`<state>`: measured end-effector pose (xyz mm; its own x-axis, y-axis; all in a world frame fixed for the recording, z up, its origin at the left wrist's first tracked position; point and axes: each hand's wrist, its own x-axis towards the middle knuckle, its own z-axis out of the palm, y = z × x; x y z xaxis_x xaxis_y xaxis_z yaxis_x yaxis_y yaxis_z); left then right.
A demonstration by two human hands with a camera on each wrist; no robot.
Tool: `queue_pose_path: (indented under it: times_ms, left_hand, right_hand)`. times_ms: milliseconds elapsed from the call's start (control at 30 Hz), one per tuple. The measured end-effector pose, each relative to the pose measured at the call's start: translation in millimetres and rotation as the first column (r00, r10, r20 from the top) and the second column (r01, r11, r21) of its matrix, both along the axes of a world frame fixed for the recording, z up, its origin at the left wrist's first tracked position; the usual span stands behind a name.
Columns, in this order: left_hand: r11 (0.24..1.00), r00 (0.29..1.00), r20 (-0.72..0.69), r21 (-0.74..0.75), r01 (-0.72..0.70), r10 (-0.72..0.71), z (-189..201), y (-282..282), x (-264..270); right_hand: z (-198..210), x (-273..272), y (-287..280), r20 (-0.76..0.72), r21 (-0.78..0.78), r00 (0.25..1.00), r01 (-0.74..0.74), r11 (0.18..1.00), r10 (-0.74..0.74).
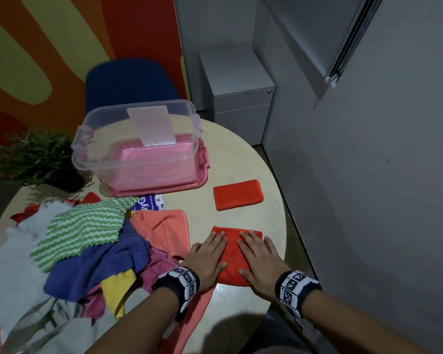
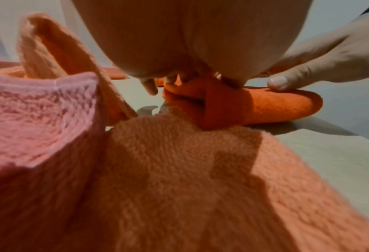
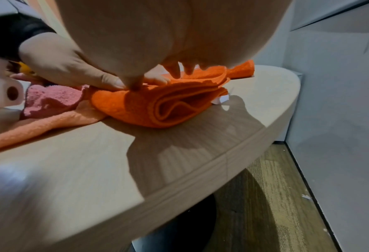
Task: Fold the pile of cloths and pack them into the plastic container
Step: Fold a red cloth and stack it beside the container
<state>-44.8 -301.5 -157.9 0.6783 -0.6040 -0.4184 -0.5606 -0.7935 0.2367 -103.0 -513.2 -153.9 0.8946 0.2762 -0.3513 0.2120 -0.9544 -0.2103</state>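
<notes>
A folded orange cloth point(image 1: 232, 254) lies near the table's front right edge. My left hand point(image 1: 207, 254) and right hand point(image 1: 260, 256) press flat on it side by side, fingers straight. The right wrist view shows its layered folds point(image 3: 168, 105); the left wrist view shows its near end point(image 2: 255, 105). A second folded orange cloth point(image 1: 237, 194) lies farther back. The clear plastic container point(image 1: 136, 144) stands on a pink lid point(image 1: 179, 186) at the back. A pile of unfolded cloths point(image 1: 87, 246) fills the left side, with a salmon cloth point(image 1: 164, 231) nearest my left hand.
A potted plant point(image 1: 39, 159) stands at the back left of the round table point(image 1: 241, 154). A blue chair point(image 1: 128, 83) is behind the container. A grey drawer cabinet point(image 1: 241, 103) and a grey wall point(image 1: 368, 175) close in on the right.
</notes>
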Motion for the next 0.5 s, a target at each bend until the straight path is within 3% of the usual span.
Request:
queue_pose_path:
  times_ms: [200,500]
  left_hand:
    - [1.0,0.999,-0.049,0.014,0.011,-0.01,-6.8,7.0,7.4]
    - [0.979,0.994,-0.103,0.192,0.064,-0.045,-2.7,14.4,10.0]
  right_hand:
    - [-10.7,2.0,-11.7,-0.114,-0.074,0.993,0.008,0.997,-0.016]
    - [-9.8,21.7,-38.6,-0.248,-0.129,0.96,-0.165,0.978,0.129]
